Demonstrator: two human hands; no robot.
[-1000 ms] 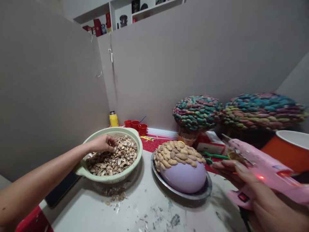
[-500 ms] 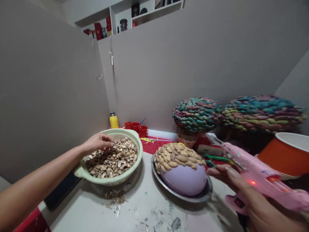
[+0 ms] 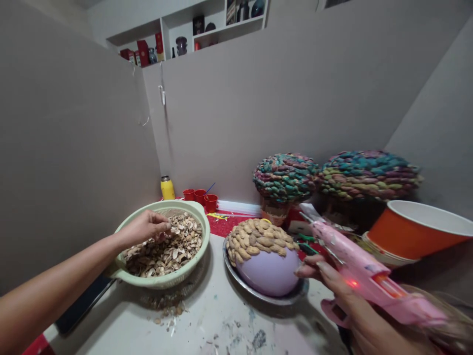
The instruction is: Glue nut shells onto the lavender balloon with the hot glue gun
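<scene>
Grey partitions (image 3: 236, 113) below white shelving (image 3: 229, 28)

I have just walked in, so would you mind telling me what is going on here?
A person's left hand is at the loose shells in a pale green colander; whether it grips one is unclear. The right hand holds a pink glue gun, its red light lit. Between them, a lilac rounded form sits in a metal dish, its top covered with peanut shells and its lower front bare.
</scene>
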